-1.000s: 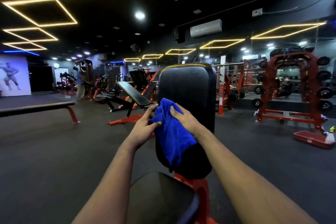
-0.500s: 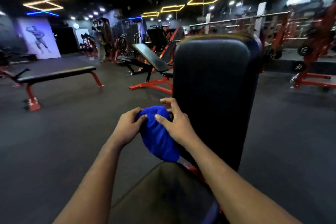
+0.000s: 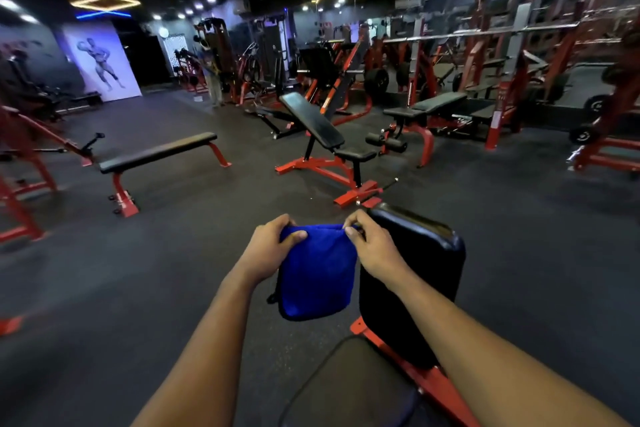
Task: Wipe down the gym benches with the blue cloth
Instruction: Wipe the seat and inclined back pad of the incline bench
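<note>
The blue cloth [image 3: 317, 274] hangs in the air, stretched between both hands, just left of the upright black backrest [image 3: 422, 274] of the nearest bench. My left hand [image 3: 268, 248] grips the cloth's upper left corner. My right hand [image 3: 372, 246] pinches its upper right corner, close to the backrest's top edge. The cloth does not touch the pad. The bench's black seat [image 3: 349, 388] shows at the bottom, on a red frame [image 3: 426, 378].
A flat bench [image 3: 156, 152] stands to the left and an incline bench [image 3: 318, 125] sits ahead at centre. Another bench [image 3: 433, 106] and red racks [image 3: 512, 55] line the right. A person [image 3: 213, 76] stands far back. Dark rubber floor [image 3: 138, 270] lies between.
The cloth came off the backrest and moved left; both hands now hold it spread by its top corners. The view turned left and down, showing more benches.
</note>
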A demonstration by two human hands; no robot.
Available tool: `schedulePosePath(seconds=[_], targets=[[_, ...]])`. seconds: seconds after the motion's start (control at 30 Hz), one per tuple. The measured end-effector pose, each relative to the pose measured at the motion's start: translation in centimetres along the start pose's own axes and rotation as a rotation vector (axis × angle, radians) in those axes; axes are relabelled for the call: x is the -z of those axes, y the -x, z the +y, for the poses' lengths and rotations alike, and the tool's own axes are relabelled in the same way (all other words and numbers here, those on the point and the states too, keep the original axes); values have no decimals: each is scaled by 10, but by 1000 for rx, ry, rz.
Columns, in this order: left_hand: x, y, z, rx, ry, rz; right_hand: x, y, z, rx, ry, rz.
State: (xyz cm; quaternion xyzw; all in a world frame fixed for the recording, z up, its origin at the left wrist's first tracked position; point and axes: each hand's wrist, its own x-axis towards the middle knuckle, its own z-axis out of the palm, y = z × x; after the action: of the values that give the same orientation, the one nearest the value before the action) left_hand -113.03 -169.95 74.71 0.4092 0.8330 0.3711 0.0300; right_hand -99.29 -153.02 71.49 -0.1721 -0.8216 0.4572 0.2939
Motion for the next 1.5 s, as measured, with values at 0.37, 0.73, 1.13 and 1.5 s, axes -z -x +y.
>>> schedulePosePath(seconds=[0.37, 0.73, 1.13, 1.5], targets=[[73, 45, 122, -214, 100, -106, 101, 57, -120, -106, 266, -171], [-5, 48, 225, -315, 176, -494, 241, 116, -102, -230, 268, 138], [-148, 24, 371, -339, 214, -322, 423, 161, -40, -301, 305, 238], [-226, -118, 379, -325, 223, -411, 480, 37, 57, -349, 226, 248]])
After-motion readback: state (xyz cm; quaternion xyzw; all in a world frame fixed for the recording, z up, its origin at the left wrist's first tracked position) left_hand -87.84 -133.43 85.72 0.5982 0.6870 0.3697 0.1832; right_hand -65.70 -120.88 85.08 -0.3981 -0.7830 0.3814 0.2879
